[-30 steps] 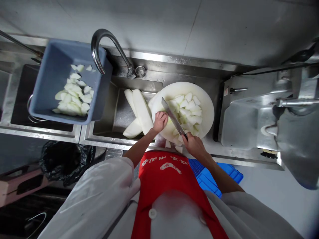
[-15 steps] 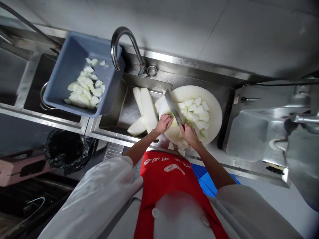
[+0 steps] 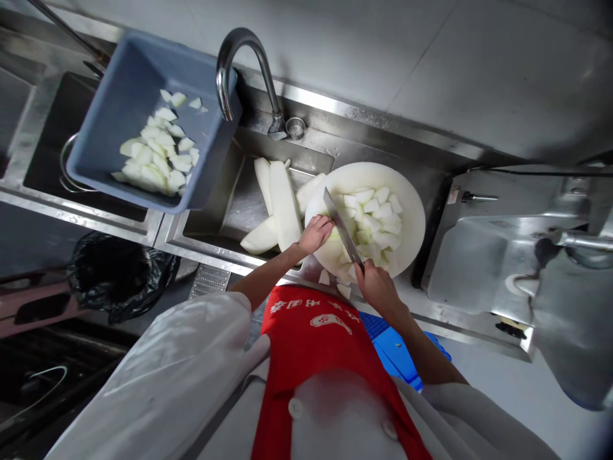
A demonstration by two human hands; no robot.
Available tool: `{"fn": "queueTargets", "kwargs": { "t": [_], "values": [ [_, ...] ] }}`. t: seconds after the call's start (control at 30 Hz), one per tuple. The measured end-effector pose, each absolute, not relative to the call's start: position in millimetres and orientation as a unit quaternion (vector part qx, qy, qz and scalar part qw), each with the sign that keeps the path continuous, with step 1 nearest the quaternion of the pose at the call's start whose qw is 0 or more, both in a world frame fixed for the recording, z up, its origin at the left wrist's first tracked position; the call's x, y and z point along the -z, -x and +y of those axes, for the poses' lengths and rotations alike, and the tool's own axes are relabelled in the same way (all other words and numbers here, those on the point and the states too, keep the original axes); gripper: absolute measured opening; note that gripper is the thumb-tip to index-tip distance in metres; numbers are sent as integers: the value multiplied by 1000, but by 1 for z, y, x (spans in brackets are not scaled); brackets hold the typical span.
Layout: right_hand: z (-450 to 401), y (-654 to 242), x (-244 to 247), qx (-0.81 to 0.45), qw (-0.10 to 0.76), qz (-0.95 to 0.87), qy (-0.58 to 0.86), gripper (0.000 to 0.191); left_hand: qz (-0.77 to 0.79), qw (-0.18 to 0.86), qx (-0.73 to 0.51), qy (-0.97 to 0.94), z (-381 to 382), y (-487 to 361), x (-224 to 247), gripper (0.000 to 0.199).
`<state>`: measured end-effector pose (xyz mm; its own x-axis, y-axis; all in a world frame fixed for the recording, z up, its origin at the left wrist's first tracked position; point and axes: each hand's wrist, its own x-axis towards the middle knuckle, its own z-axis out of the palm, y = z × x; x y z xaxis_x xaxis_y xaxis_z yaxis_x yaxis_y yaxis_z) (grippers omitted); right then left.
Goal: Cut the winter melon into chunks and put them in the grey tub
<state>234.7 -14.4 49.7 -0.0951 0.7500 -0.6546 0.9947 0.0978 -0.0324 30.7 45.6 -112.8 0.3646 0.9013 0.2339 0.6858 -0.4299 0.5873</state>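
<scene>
My right hand point(image 3: 377, 281) is wrapped round the dark handle of a kitchen knife point(image 3: 342, 225), its blade slanting up and left over a round white cutting board point(image 3: 414, 223). Fingers curled, my left hand point(image 3: 316, 234) presses on a pale green gourd piece point(image 3: 334, 236) at the board's left side, close to the blade. The hand and knife hide most of that piece. Cut gourd chunks point(image 3: 378, 207) are heaped to the right of the knife. Long peeled gourd lengths point(image 3: 285, 207) lie in the sink left of the board.
A blue-grey bin point(image 3: 218, 140) holding cut chunks point(image 3: 153, 156) stands to the left. The curved faucet point(image 3: 261, 57) arches beside it. Two loose pieces point(image 3: 343, 291) lie at the counter's front edge. A black-lined trash bin point(image 3: 122, 275) is low on the left.
The knife has turned from showing its broad side to nearly edge-on, and my right hand has drawn slightly back toward my body. My left hand stays on the gourd piece. The view has shifted slightly.
</scene>
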Motion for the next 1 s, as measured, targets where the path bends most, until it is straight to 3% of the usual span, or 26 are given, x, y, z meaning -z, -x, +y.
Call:
{"fn": "queueTargets", "kwargs": {
  "t": [0.27, 0.57, 0.7, 1.0],
  "values": [
    [31, -199, 1, 245, 169, 720, -627, 41, 501, 222, -307, -778, 39, -28, 113, 34],
    [-8, -234, -49, 219, 243, 711, -622, 42, 499, 216, -286, -790, 38, -30, 110, 34],
    [-15, -234, -49, 233, 264, 708, -612, 39, 496, 220, -291, -788, 38, -31, 108, 32],
    [26, -198, 5, 240, 172, 724, -623, 42, 483, 235, -312, -784, 35, -23, 112, 33]
  ]
}}
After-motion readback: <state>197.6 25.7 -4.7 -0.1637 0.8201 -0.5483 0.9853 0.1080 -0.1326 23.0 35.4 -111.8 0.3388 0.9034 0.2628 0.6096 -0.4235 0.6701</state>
